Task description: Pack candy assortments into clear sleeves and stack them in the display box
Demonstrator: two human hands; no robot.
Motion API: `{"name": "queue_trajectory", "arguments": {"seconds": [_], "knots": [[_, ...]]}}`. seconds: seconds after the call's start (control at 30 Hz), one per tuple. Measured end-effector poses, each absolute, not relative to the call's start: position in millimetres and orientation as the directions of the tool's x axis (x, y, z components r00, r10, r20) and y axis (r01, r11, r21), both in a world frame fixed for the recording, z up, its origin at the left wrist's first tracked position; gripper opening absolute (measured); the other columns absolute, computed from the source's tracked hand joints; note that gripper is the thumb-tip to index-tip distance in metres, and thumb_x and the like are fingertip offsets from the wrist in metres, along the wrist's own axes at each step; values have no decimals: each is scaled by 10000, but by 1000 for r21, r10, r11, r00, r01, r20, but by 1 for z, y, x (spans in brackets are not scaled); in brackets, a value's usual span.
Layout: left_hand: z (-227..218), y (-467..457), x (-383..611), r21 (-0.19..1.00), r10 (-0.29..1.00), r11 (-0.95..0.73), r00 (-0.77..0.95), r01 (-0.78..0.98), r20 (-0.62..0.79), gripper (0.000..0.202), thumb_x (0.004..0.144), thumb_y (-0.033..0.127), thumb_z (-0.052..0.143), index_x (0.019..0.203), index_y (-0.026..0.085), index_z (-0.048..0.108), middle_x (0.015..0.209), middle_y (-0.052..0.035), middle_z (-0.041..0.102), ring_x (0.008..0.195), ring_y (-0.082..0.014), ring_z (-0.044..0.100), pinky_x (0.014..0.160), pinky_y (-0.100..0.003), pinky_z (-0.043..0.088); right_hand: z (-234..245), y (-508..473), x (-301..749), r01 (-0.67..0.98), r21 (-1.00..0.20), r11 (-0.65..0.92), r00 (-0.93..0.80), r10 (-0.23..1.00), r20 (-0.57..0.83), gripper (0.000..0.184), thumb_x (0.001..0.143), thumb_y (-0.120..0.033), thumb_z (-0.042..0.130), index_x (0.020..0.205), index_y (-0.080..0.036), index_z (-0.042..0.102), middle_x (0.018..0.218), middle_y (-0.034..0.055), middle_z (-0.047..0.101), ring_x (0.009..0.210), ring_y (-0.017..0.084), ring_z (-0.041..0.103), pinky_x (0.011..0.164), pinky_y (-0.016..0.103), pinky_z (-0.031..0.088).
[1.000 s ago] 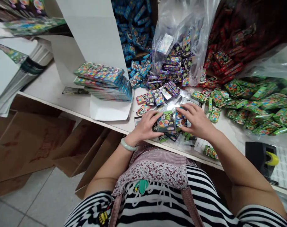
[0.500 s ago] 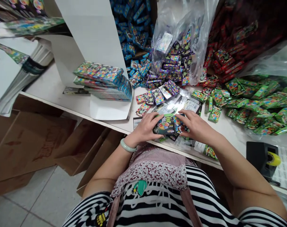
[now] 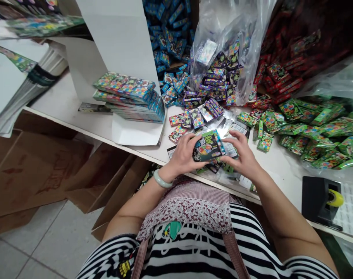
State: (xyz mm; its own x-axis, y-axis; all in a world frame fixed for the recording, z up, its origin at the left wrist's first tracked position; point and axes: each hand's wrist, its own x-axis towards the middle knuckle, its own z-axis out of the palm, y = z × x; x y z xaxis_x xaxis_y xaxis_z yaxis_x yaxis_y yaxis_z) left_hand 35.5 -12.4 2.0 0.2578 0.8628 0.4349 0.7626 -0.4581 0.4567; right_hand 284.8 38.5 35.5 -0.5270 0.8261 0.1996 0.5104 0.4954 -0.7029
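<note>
White and crowded, the surface [image 3: 77,112] runs from far left to near right, with cardboard sheets [image 3: 33,170] on the floor below its near edge. Both hands meet just above that edge, in front of the person. The left hand [image 3: 184,155] and the right hand [image 3: 243,155] together grasp a small stack of packets [image 3: 207,147], its top one dark green with a bright print; the left fingers [image 3: 193,140] curl round its left side and the right fingers [image 3: 233,137] close on its right side.

The packets look light, thin and glossy, so they are likely to slide over one another; a hold on the two short sides, squeezed evenly, seems the surest.

Loose packets and clear sleeves [image 3: 231,126] lie directly under and beyond the hands. Further off sit a blue heap [image 3: 170,50], a plastic bag of purple packets [image 3: 219,73], a red heap [image 3: 281,58] and a green heap [image 3: 315,128] to the right. A stack of flat display boxes [image 3: 130,97] stands to the left on white card, and a black tape dispenser [image 3: 321,201] sits near right.

Open room is scarce: only the bare strip at the left and the strip between hands and dispenser.
</note>
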Motion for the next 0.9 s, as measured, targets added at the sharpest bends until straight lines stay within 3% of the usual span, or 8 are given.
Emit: {"name": "queue_trajectory", "arguments": {"seconds": [0.17, 0.27, 0.37, 0.5, 0.63, 0.77, 0.83, 0.9], "knots": [[14, -14, 56, 563, 886, -420, 187, 712, 424, 928, 738, 599, 764, 1443, 189, 321, 1334, -166, 516, 1240, -350, 515, 1048, -537, 453, 37, 23, 282, 394, -868, 302, -502, 862, 72, 530, 816, -510, 716, 1277, -300, 561, 1325, 110, 548, 1147, 276, 619, 883, 435, 581], [18, -12, 66, 732, 925, -361, 121, 578, 360, 630, 889, 535, 637, 1383, 220, 405, 1239, -119, 583, 1131, -280, 587, 973, -474, 518, 37, 23, 284, 316, -928, 196, -401, 914, 56, 399, 845, -422, 670, 1203, -286, 558, 1046, 44, 640, 826, 182, 655, 698, 334, 580], [12, -10, 74, 869, 958, -285, 83, 404, 275, 486, 1002, 408, 471, 1444, 256, 341, 1141, -92, 610, 1008, -213, 627, 858, -398, 570, 30, 24, 284, 225, -956, 187, -187, 972, 146, 496, 800, -355, 713, 1246, -323, 497, 992, 5, 630, 712, 140, 621, 663, 301, 558], [-7, -13, 80, 929, 970, -237, 127, 283, 209, 599, 1010, 378, 442, 1543, 284, 184, 1144, -95, 620, 979, -207, 638, 826, -413, 594, 9, 15, 280, 170, -974, 152, -12, 988, 152, 425, 802, -363, 709, 1187, -306, 538, 926, 5, 638, 729, 156, 631, 708, 328, 564], [-15, -19, 74, 952, 961, -235, 195, 198, 197, 583, 970, 412, 545, 1497, 301, 325, 1157, -80, 644, 977, -212, 658, 821, -419, 602, -4, 4, 280, 275, -947, 167, -52, 986, 159, 243, 879, -396, 634, 1075, -256, 663, 1015, 70, 671, 867, 200, 654, 792, 387, 574], [-4, -15, 70, 951, 964, -264, 73, 160, 255, 270, 937, 398, 621, 1156, 240, 619, 1035, -51, 678, 893, -170, 667, 764, -320, 583, 6, 7, 282, 282, -924, 260, -160, 962, 222, 176, 915, -390, 599, 926, -248, 702, 980, 74, 678, 940, 214, 651, 774, 375, 564], [5, -9, 70, 953, 957, -284, -28, 106, 289, 155, 938, 362, 631, 936, 209, 652, 1002, -46, 694, 933, -160, 672, 814, -305, 570, 15, 13, 282, 203, -957, 207, -190, 967, 169, 165, 895, -404, 628, 886, -246, 675, 958, 62, 674, 920, 199, 650, 712, 332, 559], [13, -5, 71, 965, 963, -262, -60, 20, 263, 118, 929, 327, 649, 920, 210, 651, 959, -36, 711, 924, -149, 685, 825, -297, 570, 22, 18, 281, 104, -989, 101, -217, 973, 77, 196, 852, -404, 683, 980, -260, 646, 933, 36, 670, 855, 175, 648, 637, 288, 547]]}}
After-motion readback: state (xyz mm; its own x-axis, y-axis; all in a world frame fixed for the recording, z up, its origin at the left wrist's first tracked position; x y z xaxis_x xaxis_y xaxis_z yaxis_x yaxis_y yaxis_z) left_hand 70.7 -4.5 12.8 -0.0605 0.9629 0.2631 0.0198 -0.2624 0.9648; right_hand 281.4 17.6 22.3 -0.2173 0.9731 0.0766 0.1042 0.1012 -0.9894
